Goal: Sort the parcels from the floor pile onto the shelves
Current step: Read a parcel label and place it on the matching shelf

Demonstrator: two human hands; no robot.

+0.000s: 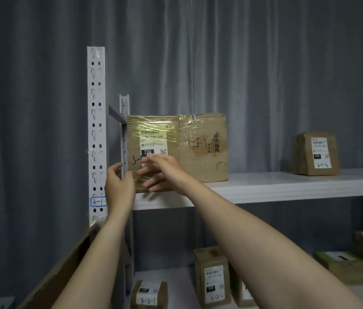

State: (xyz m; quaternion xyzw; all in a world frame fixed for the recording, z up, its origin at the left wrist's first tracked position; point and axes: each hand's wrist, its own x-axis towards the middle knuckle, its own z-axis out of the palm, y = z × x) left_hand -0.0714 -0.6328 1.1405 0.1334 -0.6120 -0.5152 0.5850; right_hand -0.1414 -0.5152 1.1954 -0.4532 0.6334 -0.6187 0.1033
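Here the wrapped parcel (153,139) stands at the left end of the upper shelf (287,186). Its labelled face is turned toward the person, and its lower edge sits at the shelf's front edge. It lies straight ahead of both hands and a little above them, with its right side touching a second box (205,148) that sits slightly further back. How deep the parcel runs into the shelf is hidden, so I cannot tell its long axis.

The right hand (165,172) is laid on the lower part of the front face, fingers extended and spread, holding nothing. The left hand (119,184) is at the parcel's lower left corner, just beside the front upright (97,130). Its fingers are bent, but I cannot tell whether they pinch the corner or only rest near it. Both arms reach forward and upward, the right crossing slightly inward.

Judging from this, the parcel wants a push straight back to line up with its neighbour, and the right hand is better placed for it. The narrow gap at the upright could catch the left fingers.
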